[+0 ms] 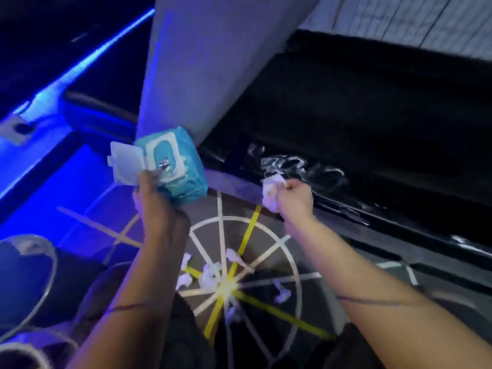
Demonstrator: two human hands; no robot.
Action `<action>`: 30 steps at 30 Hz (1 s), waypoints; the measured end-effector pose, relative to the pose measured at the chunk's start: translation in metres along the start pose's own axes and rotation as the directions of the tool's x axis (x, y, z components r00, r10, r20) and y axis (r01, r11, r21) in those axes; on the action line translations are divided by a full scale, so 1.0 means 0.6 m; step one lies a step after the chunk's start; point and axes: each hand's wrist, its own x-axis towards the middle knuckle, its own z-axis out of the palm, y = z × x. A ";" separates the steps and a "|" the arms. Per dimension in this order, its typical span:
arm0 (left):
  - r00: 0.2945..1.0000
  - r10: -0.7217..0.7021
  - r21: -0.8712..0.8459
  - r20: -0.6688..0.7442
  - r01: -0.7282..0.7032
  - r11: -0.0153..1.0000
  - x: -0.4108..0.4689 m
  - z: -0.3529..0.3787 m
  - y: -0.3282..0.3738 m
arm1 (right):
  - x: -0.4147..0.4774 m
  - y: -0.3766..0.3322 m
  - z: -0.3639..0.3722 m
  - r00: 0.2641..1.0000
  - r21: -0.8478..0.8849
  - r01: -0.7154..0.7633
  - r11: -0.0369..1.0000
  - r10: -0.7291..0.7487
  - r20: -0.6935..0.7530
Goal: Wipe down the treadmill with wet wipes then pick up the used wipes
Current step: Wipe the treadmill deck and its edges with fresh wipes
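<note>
Blue-lit gym floor (266, 227) | right hand (295, 198) is pinching a wipe (271, 194) at the treadmill (346, 134) edge | left hand (154, 201) is gripping the pack (175, 166) | wiping seemingly under way; used wipes (210, 276) below the fingers are needing pickup next.

a gym: black treadmill (346, 115), taped wheel markings (239, 262) on dark flooring, blue strip lighting (80, 62).

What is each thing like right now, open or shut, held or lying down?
wipes pack: lid flipped open, held by the left hand.
wipe: crumpled, gripped by the right hand.
treadmill: shiny wet streaks near the wipe.
used wipes: crumpled, lying on the floor.
</note>
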 end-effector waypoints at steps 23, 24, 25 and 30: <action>0.868 -0.494 0.215 0.046 0.474 0.854 -0.104 0.038 -0.071 | 0.104 -0.106 -0.032 0.947 0.046 0.175 0.984 -0.181 0.265; 0.872 -0.487 0.190 0.053 0.470 0.862 -0.101 0.038 -0.069 | 0.098 -0.102 -0.027 0.942 0.007 0.206 0.978 -0.200 0.271; 0.876 -0.477 0.174 0.068 0.460 0.871 -0.099 0.040 -0.067 | 0.094 -0.096 -0.024 0.937 -0.057 0.257 0.965 -0.235 0.258; 0.900 -0.426 0.115 0.094 0.415 0.902 -0.077 0.052 -0.048 | 0.079 -0.133 -0.047 0.874 -0.421 0.474 0.773 -0.352 0.336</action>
